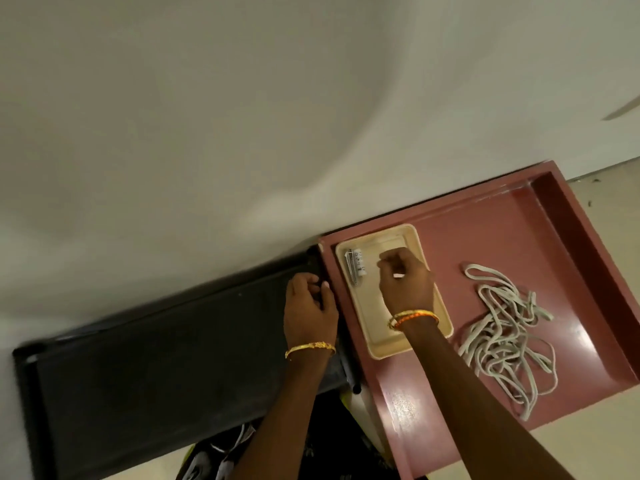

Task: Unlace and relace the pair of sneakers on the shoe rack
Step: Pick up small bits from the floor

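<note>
- Your right hand point(405, 282) is pinching something small and white over the cream tray point(429, 327), perhaps parking it.
- Your left hand point(310, 306) is gripping the rack point(156, 358) edge, steadying you.
- The laces point(502, 334) are lying loose nearby; no sneakers are showing.

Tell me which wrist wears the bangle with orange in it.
The right wrist: its bangle, over the cream tray, shows orange and gold. The left wrist's bangle, over the black rack, is plain gold.

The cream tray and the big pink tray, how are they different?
The cream tray is smaller and lies inside the pink tray. The cream tray holds a small metal item; the pink tray holds loose grey shoelaces. The right hand hovers over the cream one. Both are rectangular with raised rims.
</note>
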`<state>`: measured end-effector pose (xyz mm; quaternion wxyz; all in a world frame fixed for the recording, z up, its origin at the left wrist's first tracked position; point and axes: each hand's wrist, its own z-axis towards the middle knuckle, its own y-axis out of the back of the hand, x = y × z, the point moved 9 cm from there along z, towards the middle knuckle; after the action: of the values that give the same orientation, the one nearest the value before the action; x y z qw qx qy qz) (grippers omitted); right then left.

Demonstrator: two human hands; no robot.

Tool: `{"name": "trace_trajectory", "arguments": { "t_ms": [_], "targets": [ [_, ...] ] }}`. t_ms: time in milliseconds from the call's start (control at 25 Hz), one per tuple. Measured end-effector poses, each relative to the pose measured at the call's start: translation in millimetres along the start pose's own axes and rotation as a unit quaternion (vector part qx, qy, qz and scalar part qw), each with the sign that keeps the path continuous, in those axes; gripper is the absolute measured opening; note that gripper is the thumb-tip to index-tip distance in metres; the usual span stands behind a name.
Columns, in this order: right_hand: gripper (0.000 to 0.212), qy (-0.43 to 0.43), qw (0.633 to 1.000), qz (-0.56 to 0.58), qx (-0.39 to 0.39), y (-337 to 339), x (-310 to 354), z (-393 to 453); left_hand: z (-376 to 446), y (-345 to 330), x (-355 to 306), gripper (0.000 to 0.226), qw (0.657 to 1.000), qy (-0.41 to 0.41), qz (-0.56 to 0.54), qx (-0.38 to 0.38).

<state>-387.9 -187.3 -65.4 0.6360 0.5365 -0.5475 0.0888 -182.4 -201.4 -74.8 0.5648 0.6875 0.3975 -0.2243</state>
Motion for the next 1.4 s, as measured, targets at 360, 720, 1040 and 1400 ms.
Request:
{"name": "trace_trajectory", "arguments": {
  "t_ms": [360, 720, 1040, 1400],
  "targets": [
    [0.032, 0.307, 0.931, -0.111, 0.166, -109, 118, -193, -117, 155, 142, 0.029, 0.989, 0.07, 0.098, -0.091],
    [0.036, 0.489, 0.644, -0.219, 0.545, -261, 128, -511, -277, 298, 327, 0.032, 0.923, 0.352, 0.091, -0.124],
    [0.032, 0.524, 0.453, -0.3, 0.656, -343, 40, -695, -434, 298, 504, 0.022, 0.702, 0.609, -0.217, -0.298],
    [0.048, 0.587, 0.254, -0.392, 0.661, -531, -151, -758, -485, 135, 724, 0.041, 0.407, 0.728, -0.445, -0.327]
  ]
}}
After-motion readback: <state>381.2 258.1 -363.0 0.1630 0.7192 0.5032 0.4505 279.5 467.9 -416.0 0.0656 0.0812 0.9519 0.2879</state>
